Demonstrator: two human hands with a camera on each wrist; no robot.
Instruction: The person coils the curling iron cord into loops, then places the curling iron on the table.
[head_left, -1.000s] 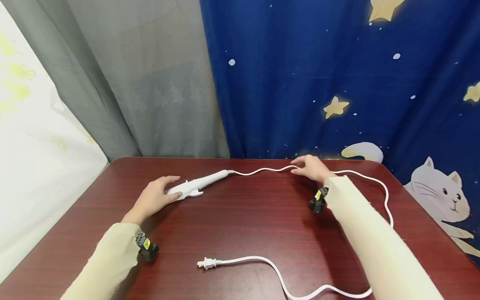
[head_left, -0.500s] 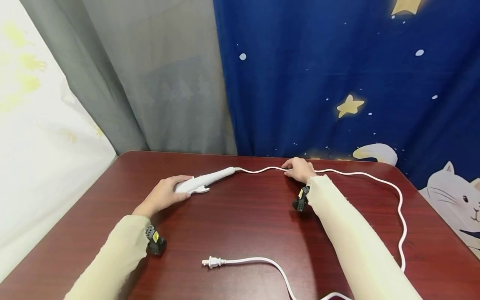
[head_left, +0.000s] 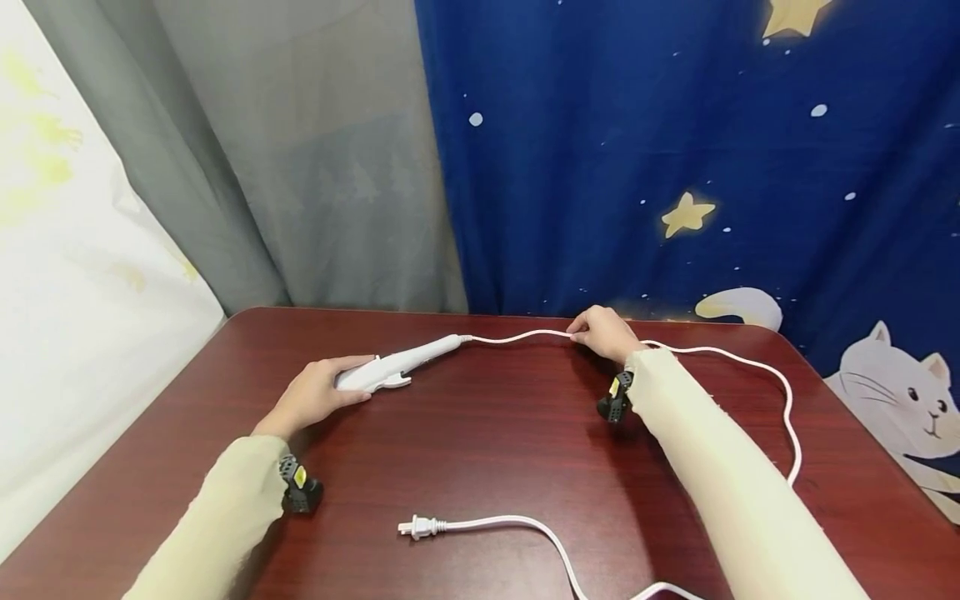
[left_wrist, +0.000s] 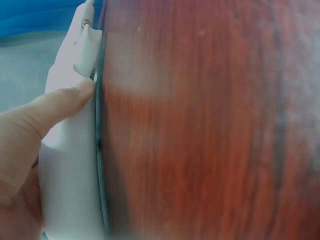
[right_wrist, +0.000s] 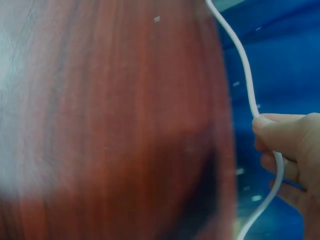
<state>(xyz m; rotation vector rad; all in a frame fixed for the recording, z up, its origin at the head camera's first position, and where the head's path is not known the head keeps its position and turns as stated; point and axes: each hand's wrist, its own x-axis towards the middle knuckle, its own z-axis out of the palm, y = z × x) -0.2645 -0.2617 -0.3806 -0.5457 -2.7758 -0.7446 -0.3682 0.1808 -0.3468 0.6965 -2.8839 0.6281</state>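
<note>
On the table's left side lies a white wand-shaped corded appliance, which has a small lever on its near side. My left hand grips its thicker end; in the left wrist view the thumb lies across the white body, and the other fingers are mostly hidden behind it. Toward the back of the table, my right hand pinches the white cord between thumb and fingertips. In the right wrist view the cord runs through that pinch and bends below the fingers.
The cord curves round the right side, passes under the right sleeve and comes back at the front. Its two-prong plug lies on the dark red table. Curtains hang behind the table's far edge.
My right hand has moved left along the cord, closer to the appliance, and its fingers have closed on the cord. My left hand's grip on the appliance has become firmer. The head view shifted slightly.
</note>
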